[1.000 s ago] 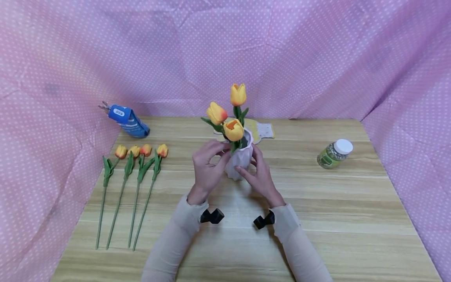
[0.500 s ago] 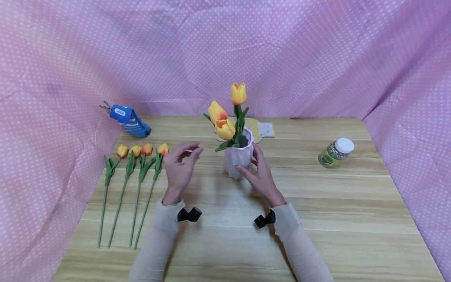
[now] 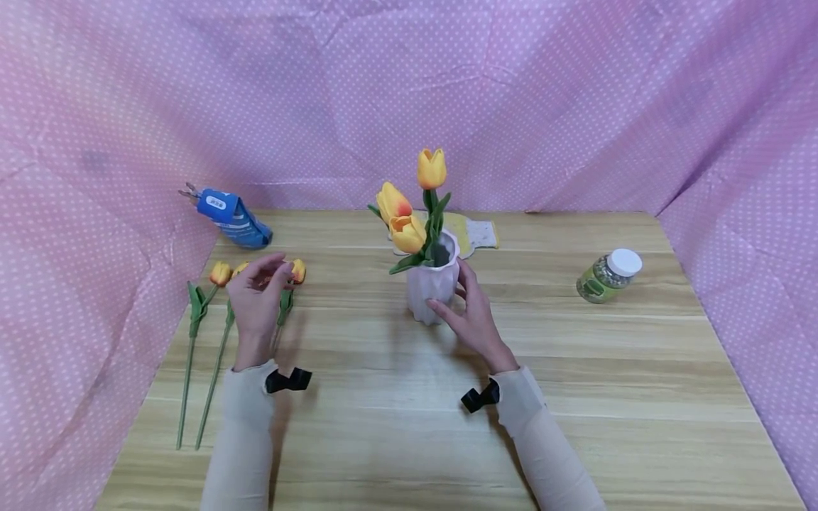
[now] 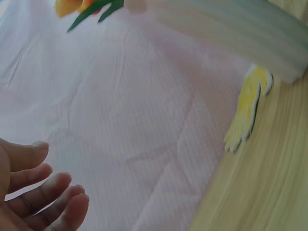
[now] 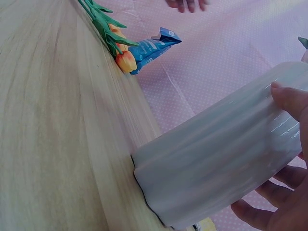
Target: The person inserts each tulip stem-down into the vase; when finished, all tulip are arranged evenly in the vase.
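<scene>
A white fluted vase (image 3: 427, 294) stands upright mid-table, with three orange-yellow tulips (image 3: 432, 169) in it, leaning to its left and back. My right hand (image 3: 476, 319) grips its right side; in the right wrist view, the thumb (image 5: 288, 98) lies along the vase wall (image 5: 211, 154), the other fingers around the far side. My left hand (image 3: 257, 301) hovers above the loose tulips (image 3: 220, 274) on the left, covering part of the row. It holds nothing, and the left wrist view shows its fingers (image 4: 57, 190) loosely bent, thumb apart.
A blue packet (image 3: 233, 218) with metal tips sticking out stands at the back left. Behind the vase lies a yellow and white glove (image 3: 481, 234). A jar (image 3: 601, 280) with a white lid is on the right. Pink dotted cloth (image 3: 543, 106) hangs around the table.
My left hand has let go of a tulip at the vase and moved left, over the loose tulips. That tulip has settled leftward in the vase. The right hand stays on the vase.
</scene>
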Demonstrator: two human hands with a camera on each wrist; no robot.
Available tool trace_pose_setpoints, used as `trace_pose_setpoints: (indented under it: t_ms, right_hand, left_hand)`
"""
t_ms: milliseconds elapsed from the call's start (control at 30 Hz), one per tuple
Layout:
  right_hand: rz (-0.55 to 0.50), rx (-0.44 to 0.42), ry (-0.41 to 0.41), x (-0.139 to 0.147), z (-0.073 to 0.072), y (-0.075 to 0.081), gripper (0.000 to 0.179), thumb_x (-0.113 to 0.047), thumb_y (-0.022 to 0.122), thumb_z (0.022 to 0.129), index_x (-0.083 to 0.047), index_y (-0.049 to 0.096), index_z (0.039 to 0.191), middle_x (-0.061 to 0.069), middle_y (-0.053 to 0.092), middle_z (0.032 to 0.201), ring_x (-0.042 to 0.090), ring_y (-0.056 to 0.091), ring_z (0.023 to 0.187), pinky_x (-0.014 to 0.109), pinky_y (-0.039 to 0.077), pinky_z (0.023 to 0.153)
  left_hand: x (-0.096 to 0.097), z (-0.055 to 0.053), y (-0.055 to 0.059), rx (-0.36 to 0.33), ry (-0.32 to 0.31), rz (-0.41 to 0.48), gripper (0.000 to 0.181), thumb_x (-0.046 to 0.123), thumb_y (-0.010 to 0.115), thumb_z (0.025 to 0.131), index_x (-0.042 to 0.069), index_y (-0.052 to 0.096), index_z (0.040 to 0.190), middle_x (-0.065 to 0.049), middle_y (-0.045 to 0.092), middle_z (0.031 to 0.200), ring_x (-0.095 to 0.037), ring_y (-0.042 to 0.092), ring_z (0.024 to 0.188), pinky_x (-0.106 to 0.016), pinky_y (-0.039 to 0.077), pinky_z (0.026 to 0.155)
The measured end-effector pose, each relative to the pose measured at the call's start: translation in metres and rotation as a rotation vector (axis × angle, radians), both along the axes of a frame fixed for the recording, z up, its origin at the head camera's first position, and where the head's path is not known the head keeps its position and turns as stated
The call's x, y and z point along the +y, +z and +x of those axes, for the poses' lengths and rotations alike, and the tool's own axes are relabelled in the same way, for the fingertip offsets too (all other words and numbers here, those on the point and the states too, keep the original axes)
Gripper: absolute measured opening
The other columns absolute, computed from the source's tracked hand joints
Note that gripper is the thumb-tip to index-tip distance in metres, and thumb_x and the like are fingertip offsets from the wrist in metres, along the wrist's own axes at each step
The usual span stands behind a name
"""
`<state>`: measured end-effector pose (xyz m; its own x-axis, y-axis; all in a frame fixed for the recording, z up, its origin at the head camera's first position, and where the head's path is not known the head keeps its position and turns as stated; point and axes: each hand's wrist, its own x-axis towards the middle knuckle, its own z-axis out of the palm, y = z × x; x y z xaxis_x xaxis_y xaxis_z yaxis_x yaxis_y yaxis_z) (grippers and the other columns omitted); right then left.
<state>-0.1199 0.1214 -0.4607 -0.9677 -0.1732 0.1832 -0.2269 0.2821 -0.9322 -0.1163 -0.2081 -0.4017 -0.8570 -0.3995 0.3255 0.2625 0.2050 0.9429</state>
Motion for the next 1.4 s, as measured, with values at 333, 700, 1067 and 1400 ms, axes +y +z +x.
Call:
trace_pose_setpoints:
  t_ms: [333, 700, 1067, 1400]
  right_hand:
    - [0.002, -0.014, -0.004, 0.0, 0.0, 0.0, 0.084, -0.024, 0.074, 0.091, -0.02, 0.023, 0.157, 0.009, 0.037, 0.161, 0.033, 0.041, 0.146, 0.057, 0.043, 0.115]
    - [0.0, -0.018, 0.007, 0.0, -0.001, -0.001, 0.084, -0.024, 0.074, 0.091, -0.021, 0.022, 0.158, 0.008, 0.036, 0.161, 0.032, 0.041, 0.146, 0.057, 0.043, 0.115]
    - [0.009, -0.035, 0.002, 0.0, -0.001, -0.001, 0.085, -0.026, 0.074, 0.091, -0.022, 0.022, 0.158, 0.007, 0.036, 0.161, 0.032, 0.042, 0.145, 0.057, 0.043, 0.116]
    - [0.012, -0.025, -0.004, 0.0, 0.0, -0.001, 0.084, -0.026, 0.074, 0.092, -0.022, 0.022, 0.158, 0.008, 0.037, 0.161, 0.032, 0.042, 0.145, 0.057, 0.043, 0.115]
  left_hand:
    - [-0.041, 0.001, -0.018, -0.316, 0.063, 0.048, 0.018, 0.008, 0.074, 0.09, 0.005, 0.072, 0.107, 0.011, 0.069, 0.083, -0.003, 0.064, 0.071, -0.012, 0.056, 0.057]
    - [-0.064, 0.013, -0.044, -0.602, -0.022, -0.217, 0.042, 0.022, 0.069, 0.095, -0.001, 0.063, 0.13, 0.016, 0.062, 0.086, 0.002, 0.064, 0.071, -0.016, 0.06, 0.064]
    - [-0.067, 0.022, -0.055, -0.677, -0.1, -0.455, 0.043, 0.023, 0.067, 0.096, -0.005, 0.062, 0.128, -0.023, 0.068, 0.11, -0.003, 0.06, 0.07, -0.019, 0.058, 0.058]
    - [-0.061, 0.026, -0.06, -0.764, -0.083, -0.663, 0.042, 0.026, 0.07, 0.093, -0.005, 0.066, 0.122, -0.021, 0.068, 0.104, -0.027, 0.061, 0.088, -0.022, 0.046, 0.063]
